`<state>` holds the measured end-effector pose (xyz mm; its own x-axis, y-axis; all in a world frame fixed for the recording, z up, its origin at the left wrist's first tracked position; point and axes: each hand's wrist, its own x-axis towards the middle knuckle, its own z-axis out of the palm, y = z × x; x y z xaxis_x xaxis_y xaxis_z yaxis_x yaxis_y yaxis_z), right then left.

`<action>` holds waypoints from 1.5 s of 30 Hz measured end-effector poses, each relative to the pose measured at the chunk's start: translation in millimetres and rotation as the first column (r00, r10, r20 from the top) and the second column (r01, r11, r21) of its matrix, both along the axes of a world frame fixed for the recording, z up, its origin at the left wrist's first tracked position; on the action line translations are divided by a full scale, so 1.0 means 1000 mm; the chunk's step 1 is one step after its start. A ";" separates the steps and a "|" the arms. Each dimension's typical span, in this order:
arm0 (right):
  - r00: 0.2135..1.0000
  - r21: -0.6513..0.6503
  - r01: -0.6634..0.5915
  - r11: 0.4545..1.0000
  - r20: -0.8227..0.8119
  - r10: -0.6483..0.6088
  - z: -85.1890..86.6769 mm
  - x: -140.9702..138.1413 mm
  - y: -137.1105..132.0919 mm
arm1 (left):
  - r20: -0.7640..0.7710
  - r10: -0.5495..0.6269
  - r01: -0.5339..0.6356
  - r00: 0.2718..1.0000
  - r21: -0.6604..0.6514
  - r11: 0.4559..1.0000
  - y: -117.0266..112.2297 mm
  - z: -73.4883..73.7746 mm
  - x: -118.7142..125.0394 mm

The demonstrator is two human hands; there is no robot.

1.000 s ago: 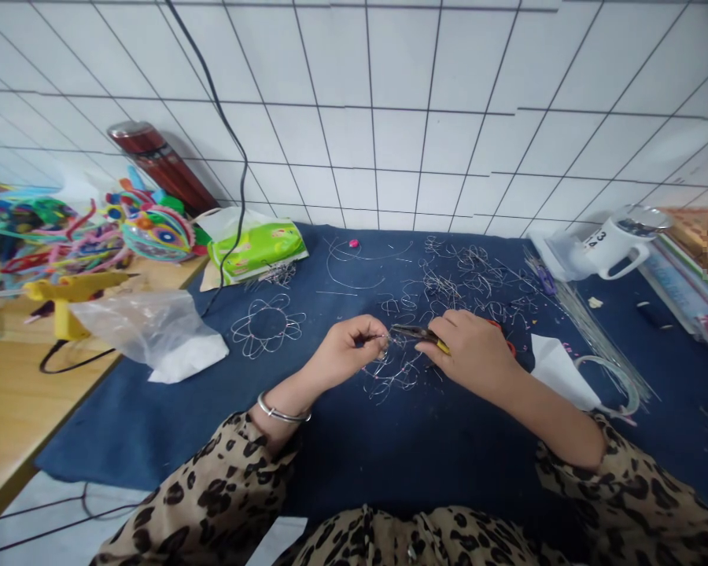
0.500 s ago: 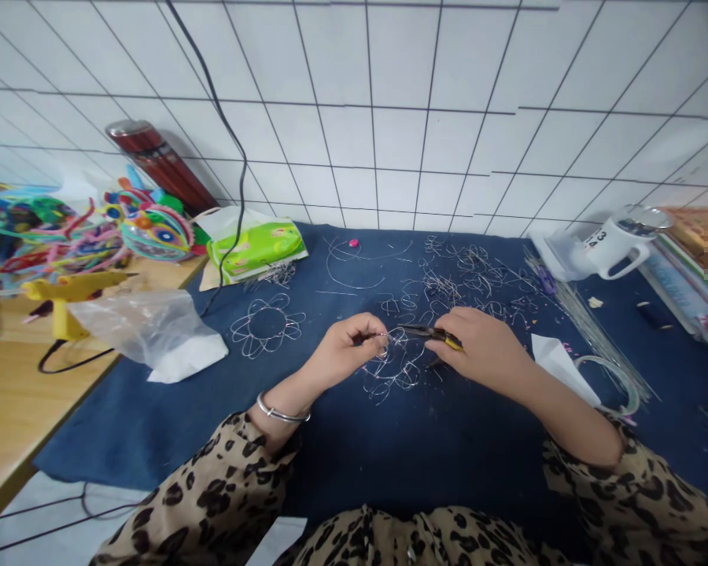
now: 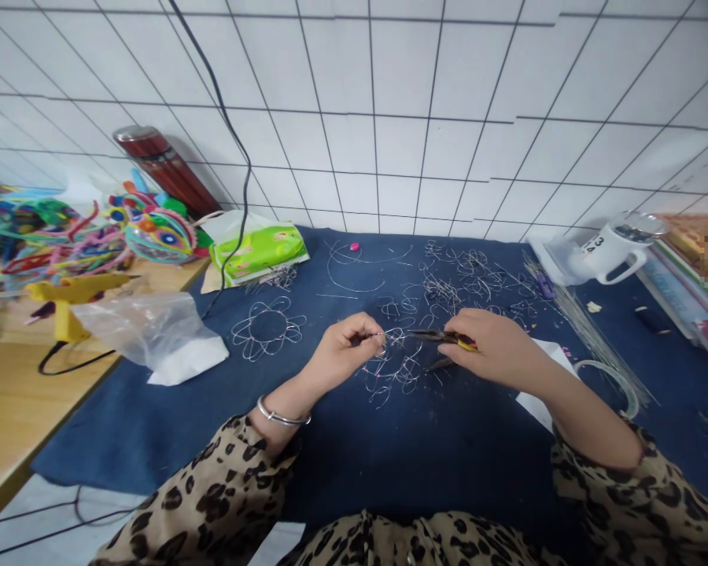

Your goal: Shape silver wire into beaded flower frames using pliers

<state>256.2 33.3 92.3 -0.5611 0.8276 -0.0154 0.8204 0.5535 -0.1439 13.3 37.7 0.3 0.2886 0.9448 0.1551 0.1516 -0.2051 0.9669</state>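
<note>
My left hand [image 3: 343, 350] is closed in a pinch on a thin silver wire shape [image 3: 392, 363] that lies over the blue cloth [image 3: 354, 448]. My right hand [image 3: 499, 347] is wrapped round small pliers [image 3: 442, 337] with yellow and red handles; the dark jaws point left toward the wire, close to my left fingertips. A finished wire flower [image 3: 267, 327] lies flat to the left of my left hand. Behind my hands, several bent wire loops [image 3: 454, 283] are scattered on the cloth.
A clear plastic bag [image 3: 153, 330] and yellow glue gun [image 3: 71, 295] sit at the left on the wooden table [image 3: 12, 409]. A green tissue pack [image 3: 258, 251], coloured crafts [image 3: 147, 232], a white mug [image 3: 619, 248], straight wires [image 3: 595, 338] and white paper [image 3: 543, 393] surround the work area.
My right hand with the pliers has drifted slightly right and away from my left hand. The view has tilted a little. My left hand keeps its pinch on the wire.
</note>
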 end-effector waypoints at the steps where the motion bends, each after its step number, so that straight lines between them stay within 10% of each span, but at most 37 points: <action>1: 1.000 -0.011 0.010 1.000 0.001 -0.010 0.002 0.000 0.000 | -0.006 0.003 -0.003 1.000 0.004 1.000 0.000 0.000 0.000; 21: 0.991 -0.056 0.003 0.998 -0.130 -0.010 -0.025 0.003 -0.001 | -0.228 0.051 -0.004 0.972 0.202 0.979 -0.007 0.017 0.005; 45: 0.984 0.205 0.026 0.978 -0.179 0.011 -0.032 -0.006 -0.008 | 0.008 -0.069 0.069 0.998 0.026 0.997 -0.004 0.018 0.006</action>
